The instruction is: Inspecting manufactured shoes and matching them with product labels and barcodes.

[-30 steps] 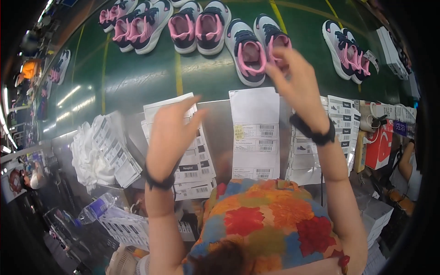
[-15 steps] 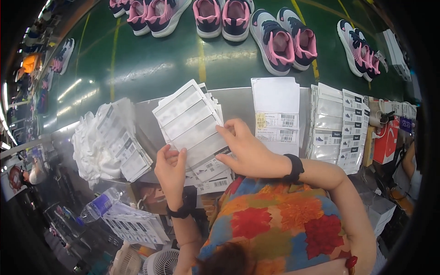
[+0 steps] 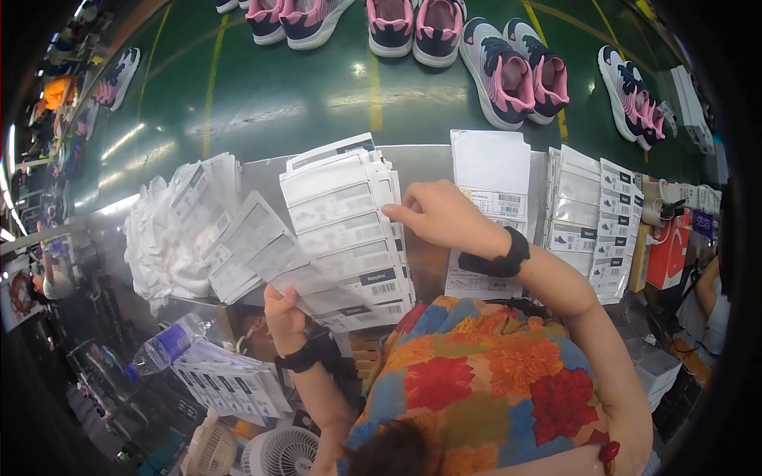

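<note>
One thin, white printed label sheet (image 3: 278, 255) is pinched in the left hand (image 3: 286, 319), slanting over the lower left of a thick stack of white label sheets (image 3: 333, 214). The right hand (image 3: 452, 220) has its fingertips at the stack's right edge; whether they grip it, I cannot tell. Pink-and-navy sneakers (image 3: 494, 67) stand beyond on a green surface (image 3: 302, 103).

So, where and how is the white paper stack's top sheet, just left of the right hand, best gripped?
Probably pinch the top sheet by its right edge, from the right: layers step there, with the right hand beside. The lower left looks worse: the pale paper strip in the left hand overlaps it.
</note>
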`<state>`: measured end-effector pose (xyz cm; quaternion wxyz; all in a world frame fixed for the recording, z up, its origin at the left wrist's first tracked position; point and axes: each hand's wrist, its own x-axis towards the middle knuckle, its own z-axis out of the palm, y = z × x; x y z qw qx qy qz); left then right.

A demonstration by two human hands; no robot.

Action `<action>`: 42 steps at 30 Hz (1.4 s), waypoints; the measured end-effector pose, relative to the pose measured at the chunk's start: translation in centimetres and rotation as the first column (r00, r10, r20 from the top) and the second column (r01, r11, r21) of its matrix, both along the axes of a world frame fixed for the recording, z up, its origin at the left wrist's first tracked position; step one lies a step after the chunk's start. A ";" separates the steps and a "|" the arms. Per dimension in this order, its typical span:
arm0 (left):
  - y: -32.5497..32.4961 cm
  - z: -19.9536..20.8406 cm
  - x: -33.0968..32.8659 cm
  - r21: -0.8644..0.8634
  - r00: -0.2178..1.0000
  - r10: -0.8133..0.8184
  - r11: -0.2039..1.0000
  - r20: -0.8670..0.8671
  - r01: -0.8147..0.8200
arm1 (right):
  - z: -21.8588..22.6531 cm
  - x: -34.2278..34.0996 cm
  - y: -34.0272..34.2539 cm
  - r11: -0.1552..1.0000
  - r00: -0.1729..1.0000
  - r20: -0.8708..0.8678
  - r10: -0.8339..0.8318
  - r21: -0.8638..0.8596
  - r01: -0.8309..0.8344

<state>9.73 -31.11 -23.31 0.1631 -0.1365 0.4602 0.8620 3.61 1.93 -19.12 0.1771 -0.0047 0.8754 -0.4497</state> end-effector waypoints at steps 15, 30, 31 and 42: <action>6.2 5.1 1.9 -0.814 0.945 -0.245 0.580 -0.215 -0.035 | 0.2 3.0 0.1 0.996 0.999 -0.031 0.008 -0.094 -0.011; 8.1 6.5 -0.3 -0.894 0.940 -0.342 -0.414 -0.018 -0.168 | 9.2 2.0 10.0 0.846 0.717 -0.453 -0.530 -0.345 0.407; 8.8 9.0 -0.6 -0.983 0.926 -0.375 -0.150 -0.040 -0.104 | 9.4 2.4 10.5 0.832 0.753 -0.390 -0.530 -0.408 0.375; 17.1 14.8 -1.4 -0.574 0.871 -0.411 0.795 -0.269 0.198 | 8.2 5.1 7.6 0.569 0.850 0.094 -0.518 -0.704 0.425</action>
